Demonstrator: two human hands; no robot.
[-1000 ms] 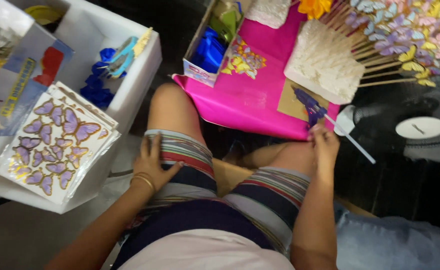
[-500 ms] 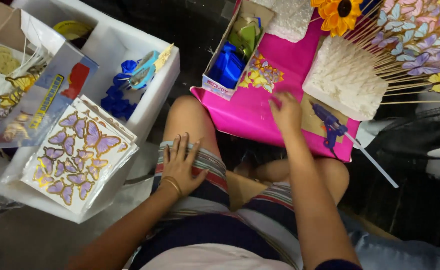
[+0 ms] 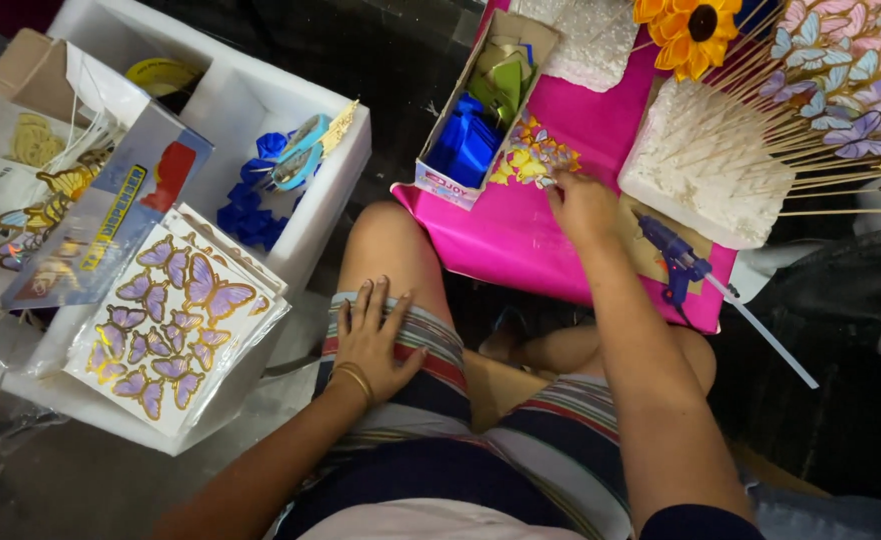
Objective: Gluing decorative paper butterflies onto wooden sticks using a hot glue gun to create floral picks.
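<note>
Up at one o'clock the right hand [image 3: 583, 208] stretched out over the bright pink paper sheet [image 3: 521, 250], fingertips bunched down on the small pile of yellow and pink paper butterfly cut-outs [image 3: 531, 160] lying at the sheet's twelve o'clock edge; whether anything was actually pinched in that grip could not be told from this angle. Just at nine o'clock of that pile stood the narrow open cardboard box of blue and green paper pieces [image 3: 476, 120], touching the pink sheet. At three o'clock of the right hand lay the blue hot-glue gun [image 3: 673, 255] on a tan card, its white cord trailing off toward four o'clock. Beyond it, the white foam block [image 3: 706, 175] bristled with wooden skewers carrying pastel paper butterflies [image 3: 841, 80], with an orange paper sunflower [image 3: 691, 30] at twelve o'clock. Down near centre, the left hand [image 3: 371, 340], gold bangle at the wrist, rested flat and open-fingered on the striped shorts [image 3: 431, 380], holding nothing. Off at nine o'clock, a sheet of purple and gold butterfly stickers [image 3: 166, 325] leaned on the white foam tray [image 3: 301, 215], well apart from both hands.
</note>
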